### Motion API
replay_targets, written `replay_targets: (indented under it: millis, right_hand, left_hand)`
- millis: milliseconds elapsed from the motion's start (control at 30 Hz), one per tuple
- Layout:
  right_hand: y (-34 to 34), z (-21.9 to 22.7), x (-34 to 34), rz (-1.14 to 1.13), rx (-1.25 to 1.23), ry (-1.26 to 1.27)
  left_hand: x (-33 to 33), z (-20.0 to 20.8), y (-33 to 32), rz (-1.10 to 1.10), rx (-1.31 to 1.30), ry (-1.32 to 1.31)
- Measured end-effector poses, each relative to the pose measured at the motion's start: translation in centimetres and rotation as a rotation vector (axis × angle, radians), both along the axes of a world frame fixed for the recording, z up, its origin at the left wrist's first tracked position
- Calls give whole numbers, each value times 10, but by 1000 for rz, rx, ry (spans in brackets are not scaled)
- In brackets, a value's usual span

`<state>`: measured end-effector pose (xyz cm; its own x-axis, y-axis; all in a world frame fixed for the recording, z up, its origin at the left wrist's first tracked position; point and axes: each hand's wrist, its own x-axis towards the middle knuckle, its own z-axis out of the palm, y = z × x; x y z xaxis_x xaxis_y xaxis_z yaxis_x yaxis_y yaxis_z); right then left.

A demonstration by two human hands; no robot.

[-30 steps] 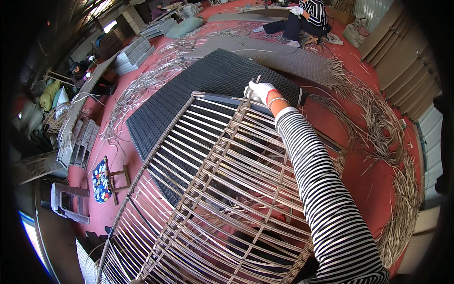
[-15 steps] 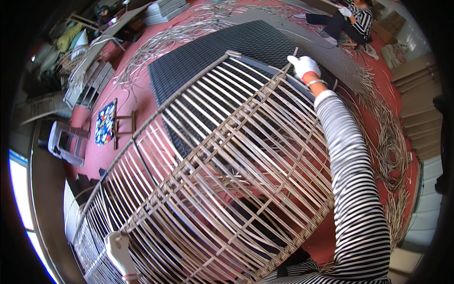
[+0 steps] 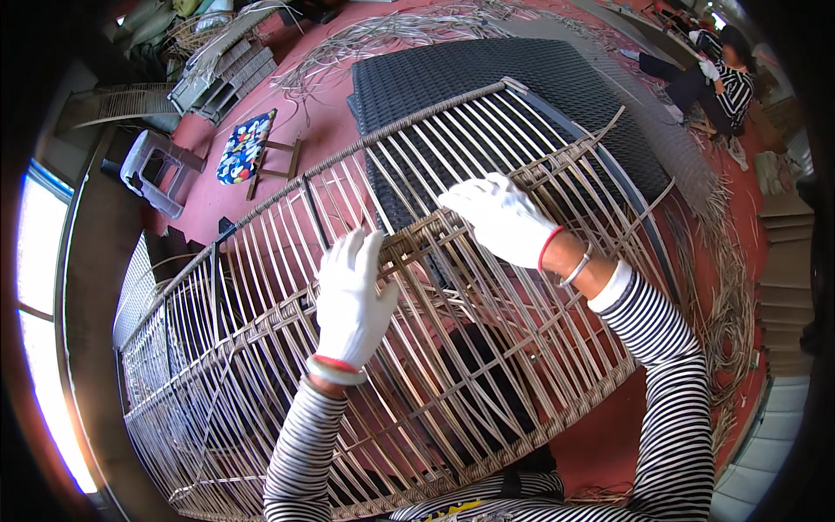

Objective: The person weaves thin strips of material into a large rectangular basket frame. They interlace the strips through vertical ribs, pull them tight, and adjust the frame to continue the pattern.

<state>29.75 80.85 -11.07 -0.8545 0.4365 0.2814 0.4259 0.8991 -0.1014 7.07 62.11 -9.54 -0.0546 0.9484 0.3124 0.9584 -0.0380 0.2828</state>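
A large curved rattan frame (image 3: 546,428) lies across my lap, its many thin brown canes bound by woven bands and dark bars. My left hand (image 3: 350,300), in a white glove, is over the frame's middle band (image 3: 421,232). Its fingers are stretched and spread, with the thumb apart, and nothing shows in them. Farther right along that band rests my right hand (image 3: 506,224), also white-gloved. Its fingers point left and come together at the band; what they pinch is hidden. Loose cane ends stick out at the frame's far right end.
Black woven panels (image 3: 470,65) lie beyond the frame on the red floor (image 3: 326,161). A patterned folding stool (image 3: 248,150) and a clear plastic bin (image 3: 159,174) stand left. Cane bundles (image 3: 726,296) line the right side. Another person (image 3: 738,87) sits at the far right.
My right hand has come back from the frame's far right end to its middle. My left hand has left the lower-left band, moved right and opened. The view has shifted.
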Motion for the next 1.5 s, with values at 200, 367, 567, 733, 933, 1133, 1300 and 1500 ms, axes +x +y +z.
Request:
replay_targets:
  millis: [200, 367, 567, 733, 933, 1133, 1300, 1500]
  right_hand:
    - [34, 25, -8, 56, -323, -143]
    - [40, 19, -8, 32, -391, -86]
    - [56, 35, -15, 117, -484, -177]
    - [39, 55, -20, 161, -421, -82]
    - [-21, 0, -33, -37, 9, 109]
    - [-7, -12, -28, 98, -22, 135]
    - [0, -13, -30, 110, -60, 210]
    - [6, -31, -36, 106, 16, 298]
  left_hand:
    - [-7, -4, 16, -68, -86, 47]
    - [-10, -17, 22, 31, 0, -24]
    - [-18, -13, 25, 76, -27, -510]
    - [-14, -5, 23, 82, 0, -478]
    - [3, -6, 36, 30, 112, -68]
    - [5, -6, 45, 36, -22, -374]
    - [4, -7, 43, 92, -55, -497]
    - [9, -12, 46, 150, -5, -484]
